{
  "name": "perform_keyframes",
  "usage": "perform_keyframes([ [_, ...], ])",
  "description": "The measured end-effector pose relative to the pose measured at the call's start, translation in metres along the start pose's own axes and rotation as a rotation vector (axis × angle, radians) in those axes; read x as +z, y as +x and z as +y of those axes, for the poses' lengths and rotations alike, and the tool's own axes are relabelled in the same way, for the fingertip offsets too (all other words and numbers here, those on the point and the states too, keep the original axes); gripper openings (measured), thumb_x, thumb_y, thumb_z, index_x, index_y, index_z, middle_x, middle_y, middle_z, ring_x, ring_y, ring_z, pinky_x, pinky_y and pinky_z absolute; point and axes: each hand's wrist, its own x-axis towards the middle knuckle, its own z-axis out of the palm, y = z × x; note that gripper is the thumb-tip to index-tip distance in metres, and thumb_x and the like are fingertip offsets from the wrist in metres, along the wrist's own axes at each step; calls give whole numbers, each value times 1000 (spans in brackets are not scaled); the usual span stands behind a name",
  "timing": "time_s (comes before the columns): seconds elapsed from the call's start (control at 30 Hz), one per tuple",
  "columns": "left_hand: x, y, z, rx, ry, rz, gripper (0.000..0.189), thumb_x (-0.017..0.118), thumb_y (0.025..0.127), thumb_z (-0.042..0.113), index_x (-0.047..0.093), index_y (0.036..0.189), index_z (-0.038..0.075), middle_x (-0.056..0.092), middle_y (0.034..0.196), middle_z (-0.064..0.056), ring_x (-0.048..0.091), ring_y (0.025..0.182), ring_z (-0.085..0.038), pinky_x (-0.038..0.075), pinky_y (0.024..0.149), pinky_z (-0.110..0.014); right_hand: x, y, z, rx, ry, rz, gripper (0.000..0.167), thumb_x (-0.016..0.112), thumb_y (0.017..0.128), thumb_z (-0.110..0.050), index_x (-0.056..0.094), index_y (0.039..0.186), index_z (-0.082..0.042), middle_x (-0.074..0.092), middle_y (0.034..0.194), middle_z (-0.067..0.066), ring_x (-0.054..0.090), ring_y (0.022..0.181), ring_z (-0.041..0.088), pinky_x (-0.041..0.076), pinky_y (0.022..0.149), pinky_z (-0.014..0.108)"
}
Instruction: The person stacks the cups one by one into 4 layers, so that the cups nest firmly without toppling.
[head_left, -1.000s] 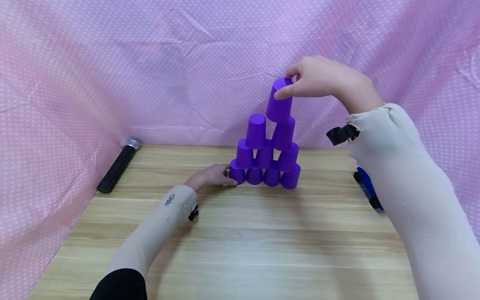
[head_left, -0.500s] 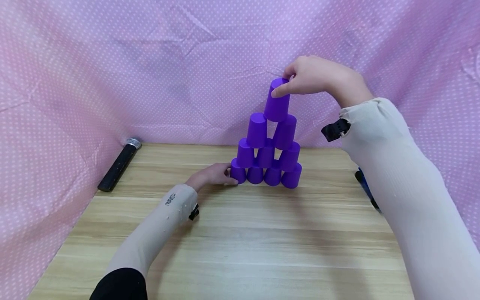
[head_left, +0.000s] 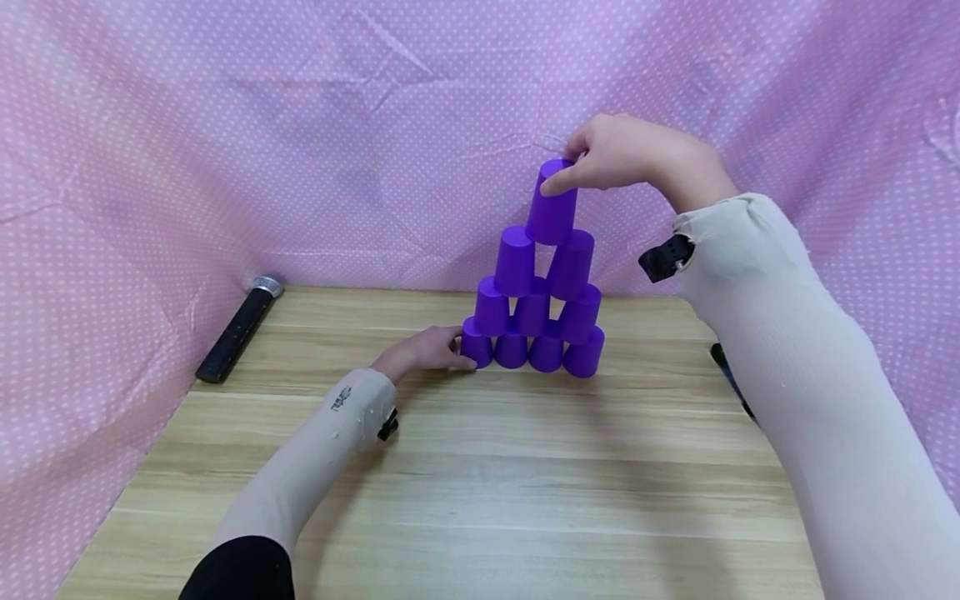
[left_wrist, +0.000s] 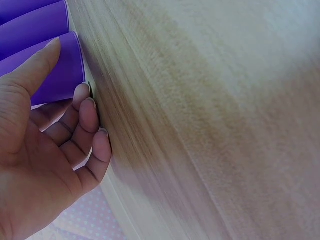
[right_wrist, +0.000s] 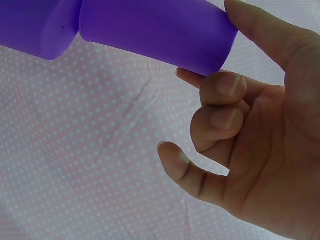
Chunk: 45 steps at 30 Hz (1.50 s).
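Note:
Purple cups stand upside down in a stepped pyramid on the wooden table (head_left: 525,500). My right hand (head_left: 626,152) pinches the topmost cup (head_left: 552,218) near its narrow upper end, thumb on the near side. This cup's rim sits at the tops of two cups, the left one (head_left: 514,265) and the right one (head_left: 572,268); in the right wrist view its rim meets the cup beneath (right_wrist: 37,27). At the pyramid's base my left hand (head_left: 429,348) holds the leftmost bottom cup (head_left: 477,342), its thumb along the cup's near side and the other fingers curled at the far side and table.
A black microphone (head_left: 237,333) with a silver head lies at the table's left edge. On the right, a dark and blue object (head_left: 727,372) is partly hidden by the right sleeve (head_left: 780,350). Pink dotted cloth (head_left: 375,167) hangs behind and at both sides.
My right hand has moved slightly left with the top cup, which now sits more centrally over the two cups below. The left hand keeps its place at the base.

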Motion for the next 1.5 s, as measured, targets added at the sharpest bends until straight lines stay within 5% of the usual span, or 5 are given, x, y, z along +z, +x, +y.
perform_keyframes([
  [0.77, 2, 1, 2, -6, 7, -1, 45, 75, 89, 40, 59, 125, 18, 65, 90, -4, 59, 79, -16, 48, 74, -31, 0, 0, 5, 6, 41, -15, 64, 56, 91, -66, 65, 119, -9, 63, 117, 14, 56, 108, 29, 46, 90, 46],
  [1.13, 2, -2, 0, -22, 9, -1, 47, 75, 89, 40, 58, 126, 18, 66, 90, -3, 60, 79, -17, 49, 75, -32, -1, -5, 7, 23, 55, -27, 77, 54, 90, -70, 57, 136, -8, 59, 131, 19, 58, 114, 34, 45, 97, 54],
  [1.5, 3, -7, -4, 6, -6, 31, 56, 74, 90, 38, 52, 135, 13, 64, 91, -7, 59, 79, -18, 50, 76, -34, 3, -37, 36, 22, 47, 79, 85, 50, 93, -69, 44, 148, -5, 63, 125, 24, 61, 110, 36, 45, 95, 59],
])
